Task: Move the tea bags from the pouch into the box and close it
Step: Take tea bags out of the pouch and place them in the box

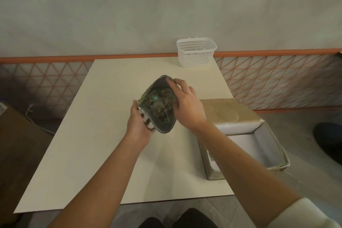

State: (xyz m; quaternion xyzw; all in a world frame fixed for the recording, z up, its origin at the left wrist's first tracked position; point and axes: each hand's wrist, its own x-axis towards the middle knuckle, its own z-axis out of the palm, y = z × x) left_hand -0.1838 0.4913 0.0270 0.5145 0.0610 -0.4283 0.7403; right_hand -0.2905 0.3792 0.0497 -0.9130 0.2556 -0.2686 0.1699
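A silver foil pouch (162,127) is held over the middle of the cream table (103,135), its mouth spread wide toward me. Several round tea bags (159,106) with strings and a green tag lie inside it. My left hand (140,126) grips the pouch's left side from below. My right hand (187,103) holds the pouch's right rim, thumb hooked over the far edge. The cardboard box (268,146) stands open at the table's right edge, white inside, its brown lid (227,111) folded back behind it. No tea bag shows in the box.
A white plastic basket (196,52) stands at the table's far edge by the wall. An orange lattice rail (277,79) runs behind the table. A brown cardboard carton (18,144) sits on the floor at the left. A dark object (331,140) lies at the right.
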